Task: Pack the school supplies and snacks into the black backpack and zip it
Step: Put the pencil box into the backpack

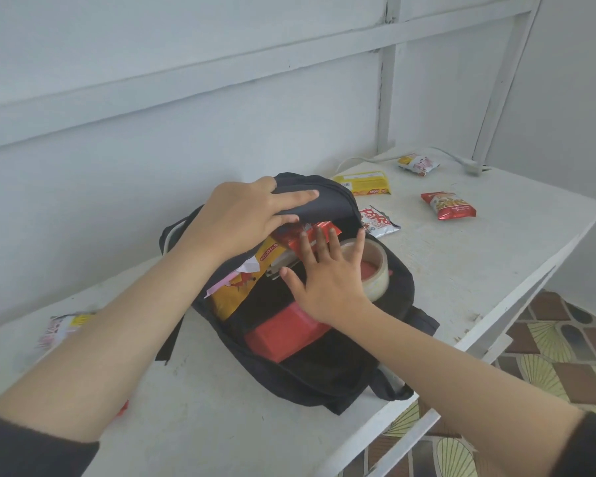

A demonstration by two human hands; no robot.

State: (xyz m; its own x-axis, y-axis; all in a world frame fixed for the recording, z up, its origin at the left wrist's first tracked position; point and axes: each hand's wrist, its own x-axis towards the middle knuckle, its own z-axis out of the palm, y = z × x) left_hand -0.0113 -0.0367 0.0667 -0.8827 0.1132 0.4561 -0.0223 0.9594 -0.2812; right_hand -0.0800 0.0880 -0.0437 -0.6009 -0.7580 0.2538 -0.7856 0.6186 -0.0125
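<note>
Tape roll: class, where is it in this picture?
In the head view, the tape roll sits inside the open black backpack, toward the right of its opening, partly under the right hand and beside a red packet.

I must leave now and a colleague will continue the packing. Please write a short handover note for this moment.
Left hand grips the flap of the black backpack, holding it up.
Right hand, fingers straight, rests on the contents.
Inside: tape roll, red box, yellow packet.
On the table: yellow pack, red bag, white packet, far packet, left packet.
Left to do: pack these, then zip.
</note>
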